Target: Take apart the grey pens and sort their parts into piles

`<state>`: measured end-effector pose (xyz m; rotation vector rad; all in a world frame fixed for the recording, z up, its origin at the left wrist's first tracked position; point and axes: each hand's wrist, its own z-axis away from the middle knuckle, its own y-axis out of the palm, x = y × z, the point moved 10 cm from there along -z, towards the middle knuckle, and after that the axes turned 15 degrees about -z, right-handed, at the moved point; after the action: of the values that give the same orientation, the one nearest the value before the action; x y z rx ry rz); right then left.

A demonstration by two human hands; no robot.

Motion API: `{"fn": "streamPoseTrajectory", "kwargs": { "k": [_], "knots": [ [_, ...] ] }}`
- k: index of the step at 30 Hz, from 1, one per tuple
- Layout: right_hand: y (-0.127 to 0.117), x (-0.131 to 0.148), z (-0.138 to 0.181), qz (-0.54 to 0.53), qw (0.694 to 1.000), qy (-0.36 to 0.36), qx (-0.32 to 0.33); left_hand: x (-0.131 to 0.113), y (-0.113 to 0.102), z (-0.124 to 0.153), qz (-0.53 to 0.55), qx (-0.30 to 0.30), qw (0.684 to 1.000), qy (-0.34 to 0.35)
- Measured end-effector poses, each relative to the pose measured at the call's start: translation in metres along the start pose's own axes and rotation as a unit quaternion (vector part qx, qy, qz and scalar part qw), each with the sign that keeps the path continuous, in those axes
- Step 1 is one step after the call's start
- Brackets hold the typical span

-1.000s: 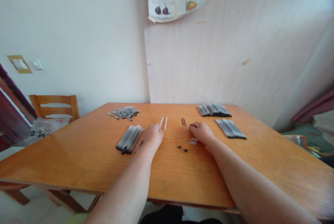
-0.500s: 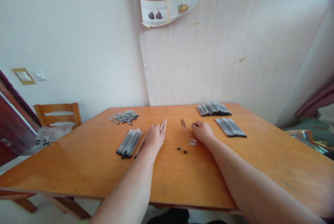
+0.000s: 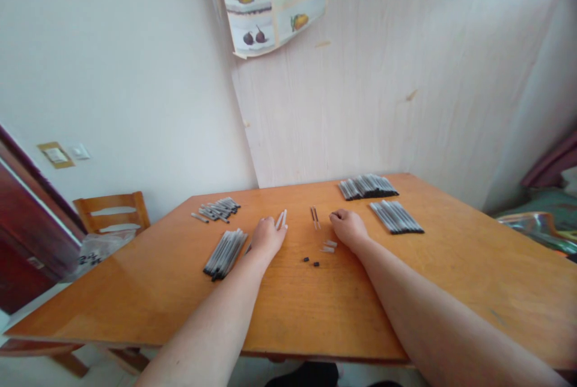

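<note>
My left hand [image 3: 267, 235] is closed, with two white pen barrels [image 3: 281, 219] sticking out past its fingers. My right hand [image 3: 348, 228] rests on the table as a loose fist; whatever its fingers hold, if anything, is hidden. Between the hands lie two thin pen refills [image 3: 314, 217] side by side. Nearer to me are clear pen caps [image 3: 330, 246] and two small black plugs [image 3: 311, 262]. Left of my left hand lies a stack of clear pens with black ends [image 3: 225, 253].
A looser pile of pens [image 3: 218, 209] lies at the back left of the wooden table [image 3: 342, 309]. Two rows of pens, a far one [image 3: 367, 187] and a nearer one [image 3: 396, 217], lie at the right. A chair [image 3: 110, 213] holding a plastic bag [image 3: 106, 249] stands at the left.
The camera view has tilted and shifted slightly. Both hands keep nearly the same places on the table, and the pen parts lie as before.
</note>
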<state>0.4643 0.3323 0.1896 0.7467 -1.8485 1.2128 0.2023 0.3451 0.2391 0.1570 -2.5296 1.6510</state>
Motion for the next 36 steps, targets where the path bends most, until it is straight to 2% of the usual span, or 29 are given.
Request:
{"fn": "streamPoseTrajectory", "kwargs": {
  "k": [16, 27, 36],
  "knots": [
    [0.002, 0.002, 0.002, 0.026, 1.000, 0.009, 0.010, -0.007, 0.014, -0.029, -0.030, 0.073, 0.997, -0.025],
    [0.002, 0.001, 0.000, 0.024, 1.000, 0.005, 0.007, -0.006, 0.017, -0.032, -0.022, 0.057, 0.998, -0.027],
    [0.001, 0.003, 0.002, 0.026, 1.000, 0.003, 0.009, 0.001, 0.009, -0.024, -0.004, 0.027, 0.999, -0.023]
  ]
}}
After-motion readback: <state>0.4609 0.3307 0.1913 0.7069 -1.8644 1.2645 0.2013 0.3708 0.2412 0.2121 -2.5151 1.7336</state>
